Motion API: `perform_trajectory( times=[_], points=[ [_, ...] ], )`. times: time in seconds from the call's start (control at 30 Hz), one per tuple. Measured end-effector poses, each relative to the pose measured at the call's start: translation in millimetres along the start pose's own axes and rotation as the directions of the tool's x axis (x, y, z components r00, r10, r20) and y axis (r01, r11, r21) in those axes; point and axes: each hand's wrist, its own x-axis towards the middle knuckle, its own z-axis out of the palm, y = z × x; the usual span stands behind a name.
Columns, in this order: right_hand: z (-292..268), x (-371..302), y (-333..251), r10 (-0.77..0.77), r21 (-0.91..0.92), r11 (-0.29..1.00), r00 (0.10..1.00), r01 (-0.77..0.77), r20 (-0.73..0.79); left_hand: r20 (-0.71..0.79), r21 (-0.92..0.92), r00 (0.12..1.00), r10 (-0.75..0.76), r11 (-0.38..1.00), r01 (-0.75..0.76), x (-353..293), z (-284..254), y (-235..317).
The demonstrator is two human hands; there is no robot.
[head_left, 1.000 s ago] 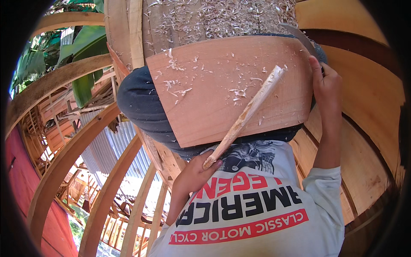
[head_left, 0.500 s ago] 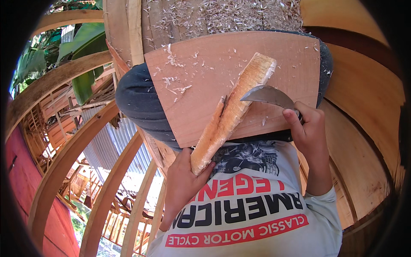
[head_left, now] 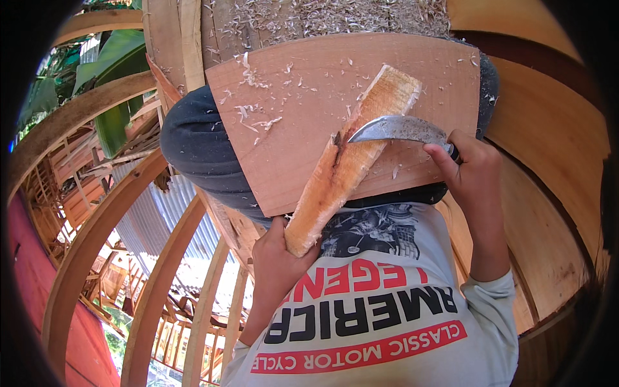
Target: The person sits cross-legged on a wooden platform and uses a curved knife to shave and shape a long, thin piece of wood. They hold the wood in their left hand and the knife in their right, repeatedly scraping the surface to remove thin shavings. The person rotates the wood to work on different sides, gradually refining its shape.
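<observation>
Across my lap lies a flat reddish wooden board [head_left: 284,161]. A rough, pale-edged piece of wood [head_left: 322,180] slants over it, with a dark crack near its middle. My left hand [head_left: 280,255] is closed round the lower end of this piece, close to my shirt. In my right hand [head_left: 474,161] is a curved knife [head_left: 403,129] with a sickle-shaped blade; its handle is mostly hidden by my fingers. The blade lies across the upper half of the piece, its tip beside the crack.
Wood shavings [head_left: 335,16] cover the planks beyond my knees, and some curls lie on the board. Curved wooden ribs [head_left: 103,245] rise on the left, with corrugated metal sheets [head_left: 167,213] behind. Wide curved planks [head_left: 548,142] form a wall on the right.
The knife has swung slightly left, its blade now lying over the wood piece and catching more light. The wood piece's face has tilted a little. My left hand keeps its hold.
</observation>
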Motion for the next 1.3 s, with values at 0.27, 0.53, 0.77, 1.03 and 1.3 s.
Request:
perform_trajectory(
  times=[0.27,0.53,0.77,1.03,1.3],
  points=[
    [-4.8,1.4,10.6,0.128,-0.051,0.99,0.991,-0.13,-0.041,-0.008,0.013,0.997,0.073,0.997,-0.073,-2.3,5.0,-3.6],
    [-19.2,1.0,9.5,0.309,0.011,0.951,0.951,-0.309,-0.001,-0.01,-0.029,0.996,0.089,0.996,-0.089,-4.8,6.3,-1.0],
    [-8.7,-11.9,-8.0,0.107,0.031,0.994,0.993,-0.109,0.056,0.012,0.067,0.999,0.05,0.997,-0.05,-4.1,0.5,4.5],
    [-7.4,-0.4,-2.3,0.066,-0.059,0.996,0.998,-0.065,0.019,-0.006,-0.024,0.999,0.045,0.999,-0.045,-8.0,6.4,1.9],
    [2.4,3.5,3.2,0.018,-0.115,0.993,0.997,-0.026,-0.068,-0.03,-0.067,0.996,0.08,0.994,-0.082,-4.4,11.9,-4.0]
  ],
)
